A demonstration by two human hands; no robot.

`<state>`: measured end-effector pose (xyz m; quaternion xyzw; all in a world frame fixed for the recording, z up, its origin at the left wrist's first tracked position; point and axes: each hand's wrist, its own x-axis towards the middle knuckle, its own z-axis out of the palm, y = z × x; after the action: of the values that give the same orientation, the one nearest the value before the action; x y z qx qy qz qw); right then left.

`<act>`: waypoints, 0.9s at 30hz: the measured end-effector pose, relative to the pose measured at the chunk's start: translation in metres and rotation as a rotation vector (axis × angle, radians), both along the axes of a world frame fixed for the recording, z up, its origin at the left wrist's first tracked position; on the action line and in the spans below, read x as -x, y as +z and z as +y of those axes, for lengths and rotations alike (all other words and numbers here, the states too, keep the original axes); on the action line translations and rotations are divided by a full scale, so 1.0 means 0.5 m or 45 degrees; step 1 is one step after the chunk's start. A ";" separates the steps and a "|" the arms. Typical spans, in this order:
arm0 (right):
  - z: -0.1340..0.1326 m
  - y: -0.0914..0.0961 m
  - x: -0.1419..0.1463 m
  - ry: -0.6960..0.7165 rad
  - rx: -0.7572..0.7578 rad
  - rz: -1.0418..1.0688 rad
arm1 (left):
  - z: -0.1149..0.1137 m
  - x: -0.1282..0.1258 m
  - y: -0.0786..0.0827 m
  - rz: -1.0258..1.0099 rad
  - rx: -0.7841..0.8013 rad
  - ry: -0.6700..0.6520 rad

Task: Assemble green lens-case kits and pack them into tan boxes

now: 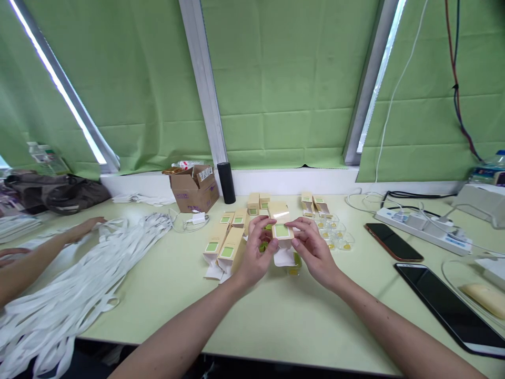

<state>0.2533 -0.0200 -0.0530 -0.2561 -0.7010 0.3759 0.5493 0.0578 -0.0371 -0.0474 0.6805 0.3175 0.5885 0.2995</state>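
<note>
**Left hand (pixel 257 250) and right hand (pixel 313 247) share one cream carton (pixel 282 230)**

The carton sits straight between the two hands, above the middle of the desk (pixel 161 302); neither hand is clearly nearer, since the fingertips of both grasp it, one set at each side. Its green-windowed face tips up toward the person, and a white flap (pixel 284 257) hangs toward the near edge. The long axis seems to run away toward the far edge, though the fingers and the cartons behind make that hard to confirm.

Partly covered by the flap, just beside the right thumb, is a clear container (pixel 294 267) with green in it. Left of the left hand stand more cream cartons (pixel 232 246), those nearest with flaps facing the near edge. Beyond the right hand, clear cups (pixel 334 233) with yellow inside are grouped near two open cartons (pixel 315 204).

Farther out, a cardboard box (pixel 195 190) and a black cylinder (pixel 226 182) stand by the far edge. Two phones (pixel 393 242) and a power strip (pixel 424 231) lie toward the right edge. White straps (pixel 90 273) spill over the near left corner, a co-worker's hand (pixel 89 226) at them.
</note>
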 end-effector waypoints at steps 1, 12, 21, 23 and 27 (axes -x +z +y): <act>0.000 0.000 0.000 0.003 0.004 0.003 | -0.001 0.001 0.001 0.013 0.000 0.005; 0.003 0.003 -0.006 0.131 0.054 0.101 | -0.005 0.006 0.008 0.086 0.016 0.022; 0.005 0.003 -0.003 0.150 0.145 0.138 | -0.005 -0.003 0.009 0.046 0.081 0.108; 0.006 0.005 -0.001 0.135 0.157 0.147 | -0.005 -0.005 0.009 0.033 0.095 0.117; 0.008 0.006 0.000 0.096 0.172 0.142 | -0.004 -0.008 0.010 0.023 0.107 0.111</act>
<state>0.2533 -0.0162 -0.0500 -0.2445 -0.6516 0.4565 0.5543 0.0616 -0.0392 -0.0426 0.6582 0.3739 0.5811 0.2989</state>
